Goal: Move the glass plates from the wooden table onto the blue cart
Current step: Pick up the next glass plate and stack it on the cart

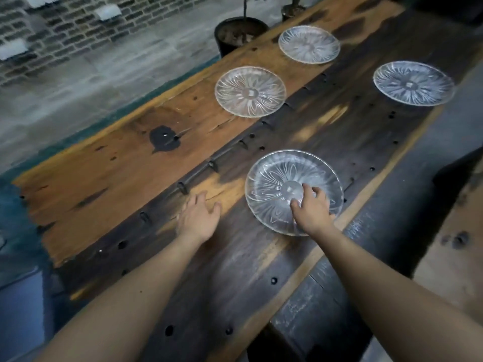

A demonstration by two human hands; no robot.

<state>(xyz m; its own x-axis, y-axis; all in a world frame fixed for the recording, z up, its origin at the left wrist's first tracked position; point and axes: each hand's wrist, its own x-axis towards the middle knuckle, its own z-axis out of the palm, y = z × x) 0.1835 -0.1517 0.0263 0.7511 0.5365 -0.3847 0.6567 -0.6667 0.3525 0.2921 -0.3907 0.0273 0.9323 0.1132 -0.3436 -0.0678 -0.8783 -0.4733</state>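
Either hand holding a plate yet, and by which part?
Right hand is on the nearest glass plate at its near rim; a closed grip cannot be told. Left hand holds nothing.

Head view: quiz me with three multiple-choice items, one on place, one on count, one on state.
1. Where is the right hand?
A. on the nearest glass plate
B. on the plant pot
C. off the wooden table

2. How many glass plates are on the table?
A. two
B. four
C. six

3. What is the left hand holding?
A. a plate
B. a cloth
C. nothing

Key: 1 A, its fingers rest on that plate's near side; 2 B, four lie there; 3 C, it is open and empty.
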